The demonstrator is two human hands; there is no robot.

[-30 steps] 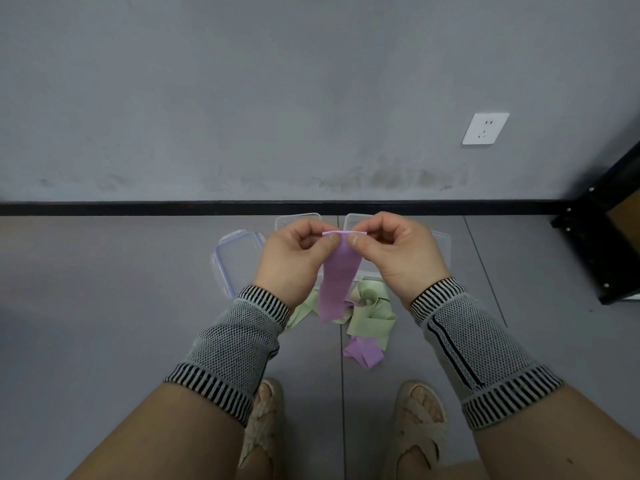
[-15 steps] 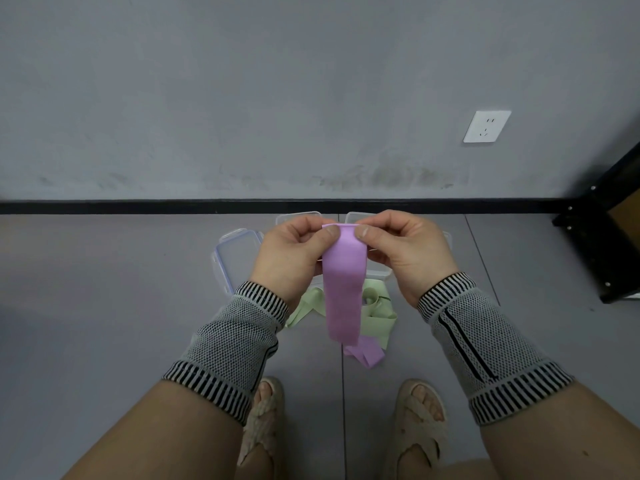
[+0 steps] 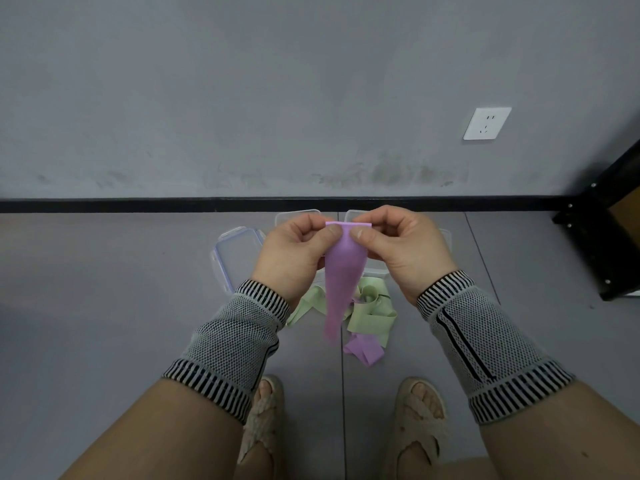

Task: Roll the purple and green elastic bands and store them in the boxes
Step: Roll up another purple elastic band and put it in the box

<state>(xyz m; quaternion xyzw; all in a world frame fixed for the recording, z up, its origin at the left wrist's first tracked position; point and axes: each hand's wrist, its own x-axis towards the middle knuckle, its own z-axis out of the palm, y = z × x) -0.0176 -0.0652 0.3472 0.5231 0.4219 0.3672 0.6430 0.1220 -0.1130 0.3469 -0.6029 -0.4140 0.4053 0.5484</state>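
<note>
A purple elastic band (image 3: 341, 282) hangs in the air in front of me, its top edge folded over. My left hand (image 3: 294, 254) and my right hand (image 3: 398, 247) both pinch that top edge between thumb and fingers. Below them on the floor lies a tangle of green elastic band (image 3: 370, 310), with another piece of purple band (image 3: 363, 351) beside it. Clear plastic boxes (image 3: 298, 214) stand behind my hands, mostly hidden. A clear lid (image 3: 235, 254) lies flat to their left.
A grey wall with a black skirting strip (image 3: 138, 205) runs close behind the boxes. A white socket (image 3: 486, 123) is on the wall. A black shelf frame (image 3: 602, 244) stands at the right. My sandalled feet (image 3: 263, 420) are below the bands.
The hanging purple band has narrowed and twisted at its lower end, and its top edge is folded tighter between my thumbs. Both hands stay at about the same height.
</note>
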